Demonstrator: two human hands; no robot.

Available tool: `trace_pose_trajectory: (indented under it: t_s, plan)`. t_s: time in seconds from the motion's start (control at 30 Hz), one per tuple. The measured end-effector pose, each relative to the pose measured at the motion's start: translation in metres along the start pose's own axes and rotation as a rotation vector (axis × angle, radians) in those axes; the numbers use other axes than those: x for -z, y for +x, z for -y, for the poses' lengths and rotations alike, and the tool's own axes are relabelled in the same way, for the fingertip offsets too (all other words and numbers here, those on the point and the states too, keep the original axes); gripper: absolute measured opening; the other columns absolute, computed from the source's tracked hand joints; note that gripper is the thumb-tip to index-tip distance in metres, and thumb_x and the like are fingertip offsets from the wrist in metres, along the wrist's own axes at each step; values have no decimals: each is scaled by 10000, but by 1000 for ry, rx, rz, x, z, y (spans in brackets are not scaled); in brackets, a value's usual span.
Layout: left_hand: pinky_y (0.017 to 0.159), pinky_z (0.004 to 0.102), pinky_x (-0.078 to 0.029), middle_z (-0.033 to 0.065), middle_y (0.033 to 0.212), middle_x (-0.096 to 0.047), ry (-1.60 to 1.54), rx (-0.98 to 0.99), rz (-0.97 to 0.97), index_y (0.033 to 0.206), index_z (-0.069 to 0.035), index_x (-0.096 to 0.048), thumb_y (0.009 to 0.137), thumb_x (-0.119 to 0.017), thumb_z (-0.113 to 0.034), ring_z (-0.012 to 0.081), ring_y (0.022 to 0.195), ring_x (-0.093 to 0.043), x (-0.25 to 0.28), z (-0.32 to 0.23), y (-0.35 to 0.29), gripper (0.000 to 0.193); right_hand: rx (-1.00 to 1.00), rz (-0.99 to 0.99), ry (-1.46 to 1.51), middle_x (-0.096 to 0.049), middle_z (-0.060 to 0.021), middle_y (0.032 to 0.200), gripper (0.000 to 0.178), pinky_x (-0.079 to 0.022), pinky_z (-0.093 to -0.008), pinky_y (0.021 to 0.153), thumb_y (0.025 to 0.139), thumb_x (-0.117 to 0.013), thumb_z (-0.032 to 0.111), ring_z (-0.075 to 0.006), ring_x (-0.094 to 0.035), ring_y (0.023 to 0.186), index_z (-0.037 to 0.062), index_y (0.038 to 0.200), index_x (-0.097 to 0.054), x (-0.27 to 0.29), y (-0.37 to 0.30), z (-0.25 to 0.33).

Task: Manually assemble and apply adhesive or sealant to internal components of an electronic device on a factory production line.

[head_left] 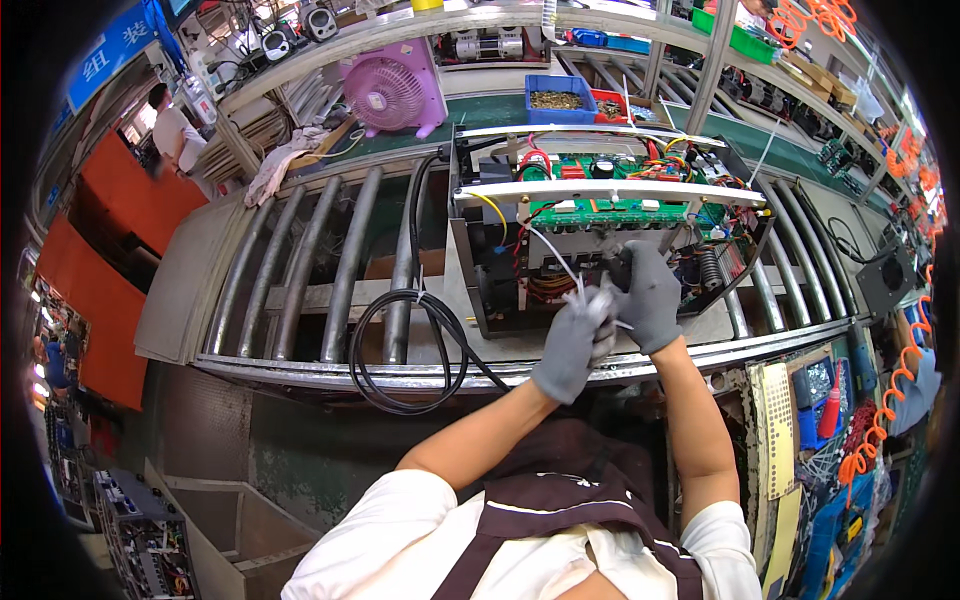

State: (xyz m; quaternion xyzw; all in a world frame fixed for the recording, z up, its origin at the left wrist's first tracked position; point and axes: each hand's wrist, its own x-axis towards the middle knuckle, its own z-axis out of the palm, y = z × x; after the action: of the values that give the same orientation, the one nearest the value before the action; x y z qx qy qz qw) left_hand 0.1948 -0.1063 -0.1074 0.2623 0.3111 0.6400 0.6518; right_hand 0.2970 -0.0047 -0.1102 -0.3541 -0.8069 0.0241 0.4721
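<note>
An open-sided machine chassis (620,190) stands in front of me with green circuit boards (570,213), coloured wires and white rails across its top. My left hand (572,350) is at its near side, fingers closed and partly blurred around a thin white cable tie (556,252). Right beside it, my right hand (652,298) curls its fingers against the chassis's open front, close to dark parts inside. What those fingers grip is hidden. Both hands wear grey gloves. A coiled black cable (463,350) hangs from the chassis's left side over the conveyor edge.
Metal rollers (350,265) run to both sides of the chassis. Behind it stand a purple fan (388,90), a blue bin (560,105) of small brass-coloured parts and a red bin (610,105). A red-handled screwdriver (830,408) and an orange coiled hose (868,450) are at the right.
</note>
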Motion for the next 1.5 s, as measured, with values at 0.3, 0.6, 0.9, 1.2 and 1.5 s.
trace_pose_trajectory:
  t_s: [0.3,0.6,0.9,1.2,1.5]
  plan:
    - [416,225,-406,161,939,-645,-201,-193,-71,900,-48,-542,983,-384,-406,165,607,-610,35,-26,-5,400,185,121,-173,-518,-119,861,451,-468,-407,624,633,-738,289,-319,-557,785,85,964,-511,-28,15,35]
    - [391,234,-417,150,977,-657,-429,-150,38,1162,-32,-522,1007,-331,-384,183,574,-578,25,-55,9,429,232,173,13,-568,-97,863,304,-471,-416,643,707,-659,226,-313,-579,796,95,971,-583,-33,15,44]
    - [361,236,-264,10,599,-400,-270,-119,69,1206,-9,-520,1003,-340,-406,109,409,-336,18,-63,1,481,237,31,-296,-491,-76,821,157,-437,-372,576,796,-533,187,-248,-547,729,113,929,-499,-44,17,40]
    - [346,228,-240,-16,592,-347,-526,0,291,763,-101,-465,985,-423,-255,78,432,-303,20,-67,17,274,83,235,-135,-556,-115,848,266,-512,-410,586,750,-620,190,-289,-613,734,96,945,-466,-34,15,40]
    - [359,286,-353,55,588,-447,-223,128,107,770,-107,-451,973,-421,-323,206,424,-430,10,-85,10,298,-144,479,93,-593,-174,893,421,-510,-453,686,734,-697,282,-353,-631,825,51,982,-447,-3,22,36]
